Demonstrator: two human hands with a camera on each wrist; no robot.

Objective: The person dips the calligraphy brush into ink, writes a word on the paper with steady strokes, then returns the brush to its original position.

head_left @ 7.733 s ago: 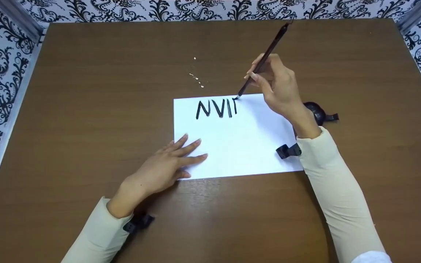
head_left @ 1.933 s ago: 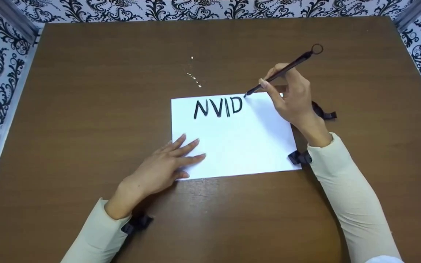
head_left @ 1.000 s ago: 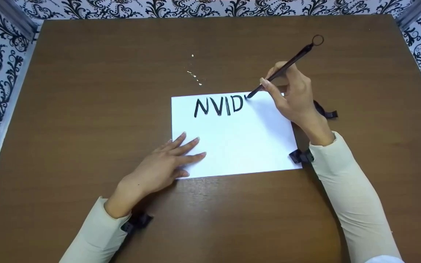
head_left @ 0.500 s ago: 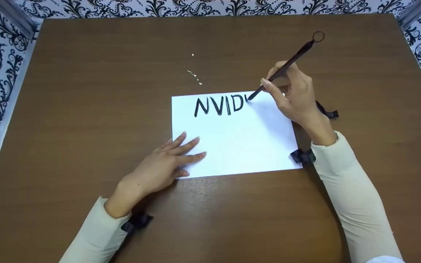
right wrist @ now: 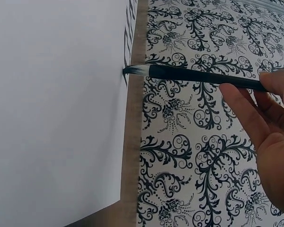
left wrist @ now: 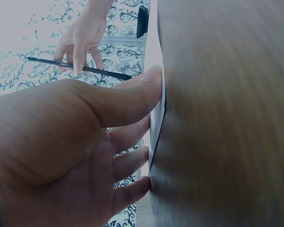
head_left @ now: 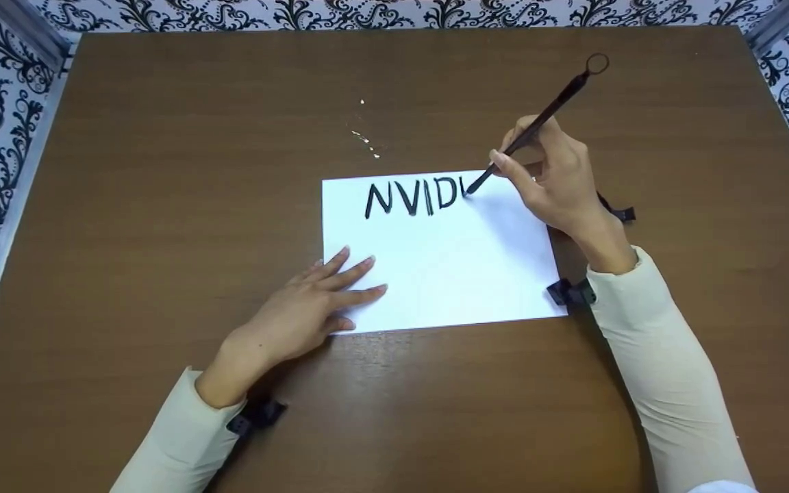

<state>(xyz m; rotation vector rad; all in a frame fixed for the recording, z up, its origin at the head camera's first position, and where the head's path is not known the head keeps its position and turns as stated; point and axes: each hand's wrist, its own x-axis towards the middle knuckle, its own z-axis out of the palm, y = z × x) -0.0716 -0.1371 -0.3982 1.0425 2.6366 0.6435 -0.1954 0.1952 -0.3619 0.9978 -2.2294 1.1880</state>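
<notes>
A white sheet of paper [head_left: 449,267] lies on the brown table, with the black letters NVID [head_left: 411,198] and a further stroke along its top edge. My right hand [head_left: 552,178] pinches a dark paintbrush [head_left: 545,113] that ends in a thin ring. In the right wrist view the pale bristles of the paintbrush [right wrist: 194,75] have a black tip, bent against the paper [right wrist: 61,104]. My left hand [head_left: 298,311] rests with spread fingers on the paper's lower left corner. The left wrist view shows the thumb of that hand [left wrist: 75,132] along the paper's edge.
The brown table [head_left: 196,171] extends around the paper. Several small pale specks [head_left: 366,141] lie above the sheet. Black-and-white patterned wallpaper [head_left: 285,15] stands behind the table. Black wrist-worn cameras sit at the left cuff [head_left: 257,418] and the right cuff [head_left: 570,292].
The letter D has been formed since the oldest frame, and a stroke begun to its right. Over the last second the brush tip moves down, lengthening that stroke. The left hand stays put.
</notes>
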